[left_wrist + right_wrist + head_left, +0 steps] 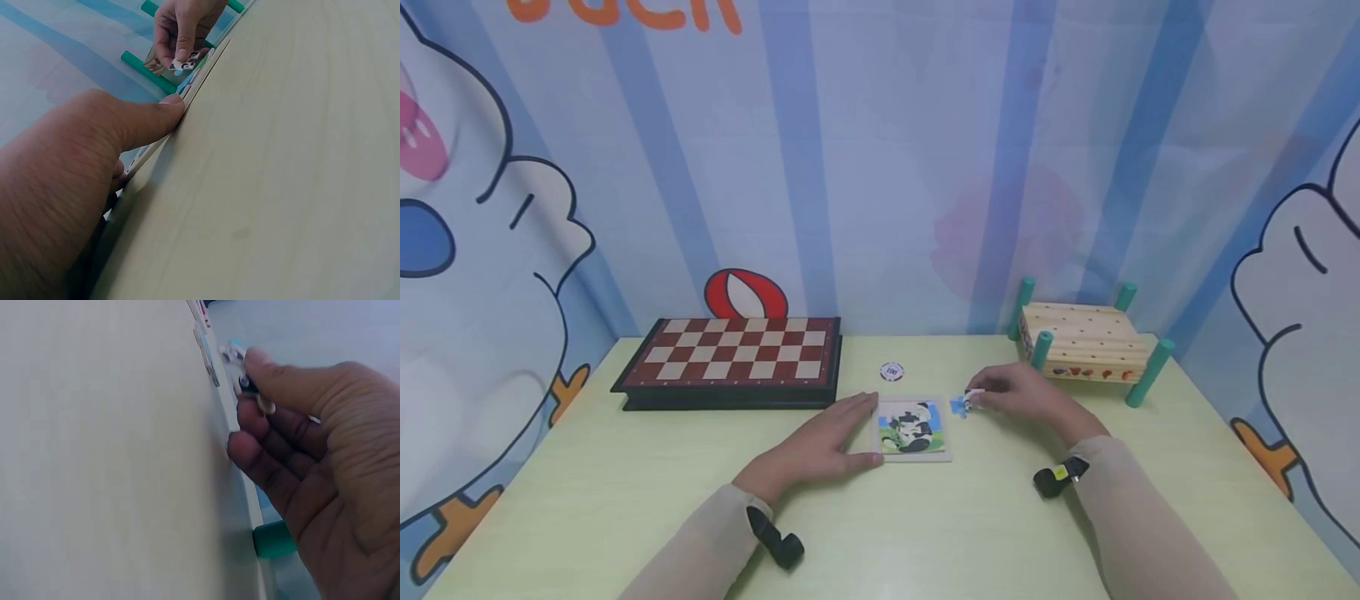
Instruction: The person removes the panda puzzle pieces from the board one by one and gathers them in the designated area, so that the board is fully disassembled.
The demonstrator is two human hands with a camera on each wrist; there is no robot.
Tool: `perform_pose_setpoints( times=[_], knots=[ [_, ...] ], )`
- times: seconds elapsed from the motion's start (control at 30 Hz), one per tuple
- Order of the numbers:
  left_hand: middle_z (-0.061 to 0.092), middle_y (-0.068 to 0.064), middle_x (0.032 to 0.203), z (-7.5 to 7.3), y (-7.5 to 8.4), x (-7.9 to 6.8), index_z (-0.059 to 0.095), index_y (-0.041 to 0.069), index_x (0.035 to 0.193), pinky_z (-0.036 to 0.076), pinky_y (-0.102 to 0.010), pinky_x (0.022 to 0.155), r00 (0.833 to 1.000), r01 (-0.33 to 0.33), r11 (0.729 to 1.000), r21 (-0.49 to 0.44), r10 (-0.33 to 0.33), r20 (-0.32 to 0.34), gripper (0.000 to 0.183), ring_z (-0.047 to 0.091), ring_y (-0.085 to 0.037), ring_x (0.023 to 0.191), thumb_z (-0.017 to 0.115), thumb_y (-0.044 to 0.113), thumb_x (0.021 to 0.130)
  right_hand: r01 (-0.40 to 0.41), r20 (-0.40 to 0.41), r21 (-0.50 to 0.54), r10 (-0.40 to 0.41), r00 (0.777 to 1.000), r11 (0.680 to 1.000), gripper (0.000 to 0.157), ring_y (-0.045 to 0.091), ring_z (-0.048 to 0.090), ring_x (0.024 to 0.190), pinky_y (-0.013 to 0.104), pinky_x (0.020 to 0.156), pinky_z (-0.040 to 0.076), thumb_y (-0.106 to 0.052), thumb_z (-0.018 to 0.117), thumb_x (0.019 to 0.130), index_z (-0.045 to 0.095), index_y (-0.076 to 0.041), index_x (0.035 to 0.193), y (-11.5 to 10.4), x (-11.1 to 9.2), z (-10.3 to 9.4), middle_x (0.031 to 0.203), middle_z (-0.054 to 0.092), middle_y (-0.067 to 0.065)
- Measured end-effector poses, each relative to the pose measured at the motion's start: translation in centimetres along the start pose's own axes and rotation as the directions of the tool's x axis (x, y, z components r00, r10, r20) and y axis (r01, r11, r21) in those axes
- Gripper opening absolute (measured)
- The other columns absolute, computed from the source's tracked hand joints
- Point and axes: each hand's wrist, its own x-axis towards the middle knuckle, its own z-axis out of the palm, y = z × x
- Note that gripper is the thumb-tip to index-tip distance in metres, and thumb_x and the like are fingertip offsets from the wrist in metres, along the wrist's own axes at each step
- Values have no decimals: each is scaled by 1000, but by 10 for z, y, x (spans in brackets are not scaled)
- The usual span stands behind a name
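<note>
A panda jigsaw puzzle lies in a shallow square tray on the table. Along the tray's left side rests my left hand, fingers extended at its upper corner and thumb at the lower one. In the left wrist view the thumb lies against the tray's edge. My right hand, to the right of the tray, pinches a small black-and-white puzzle piece between thumb and fingers. A blue puzzle piece is on the table just beside those fingertips.
Behind the tray lies a round chip. A chessboard box stands at the back left. At the back right is a wooden pegboard stand with green legs. A printed curtain hangs behind the table.
</note>
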Motion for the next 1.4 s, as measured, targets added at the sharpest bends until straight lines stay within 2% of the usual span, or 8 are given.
perform_pose_setpoints(
  times=[0.27, 0.4, 0.67, 1.2, 1.4],
  knots=[
    [22, 2, 167, 1, -2, 0, 23, 19, 162, 22, -42, 122, 1000, -8, 1000, 4, 8, -8, 93, 18, -20, 153, 53, 71, 90, -44, -85, -123, 34, 996, 991, 13, 20, 67, 101, 44, 88, 56, -23, 67, 99, 74, -17, 108, -1, -13, 5, 106, 73, -1],
    [22, 3, 167, 1, -1, 0, 22, 19, 162, 22, -43, 122, 1000, -5, 1000, 5, 5, -8, 93, 18, -20, 153, 53, 70, 90, -49, -84, -194, 33, 996, 980, 14, 21, 67, 100, 45, 86, 56, -21, 66, 99, 75, -14, 108, -5, -14, 6, 103, 73, 0],
    [22, 2, 167, -1, 2, -1, 22, 19, 162, 21, -43, 122, 1000, 2, 1000, 3, -2, -1, 93, 17, -21, 153, 54, 69, 91, 5, -82, -279, -29, 996, 960, 11, 16, 62, 88, 41, 79, 54, -17, 68, 97, 75, -11, 102, -8, -12, 9, 93, 66, -3],
    [21, 3, 167, 0, 1, 0, 22, 20, 162, 22, -42, 122, 1000, 12, 1000, 4, -12, 2, 92, 17, -19, 153, 55, 68, 91, 18, -80, -280, -42, 996, 960, 7, 18, 62, 91, 43, 85, 55, -11, 69, 95, 72, -10, 102, -4, -10, 12, 93, 64, -2],
    [21, 3, 167, 0, 0, 0, 22, 19, 162, 22, -43, 122, 1000, 2, 1000, 6, -2, 2, 92, 17, -20, 153, 55, 67, 91, 36, -96, -220, -58, 994, 975, 11, 20, 64, 95, 44, 86, 55, -14, 69, 96, 72, -9, 105, -5, -11, 11, 97, 66, 0]
  ],
)
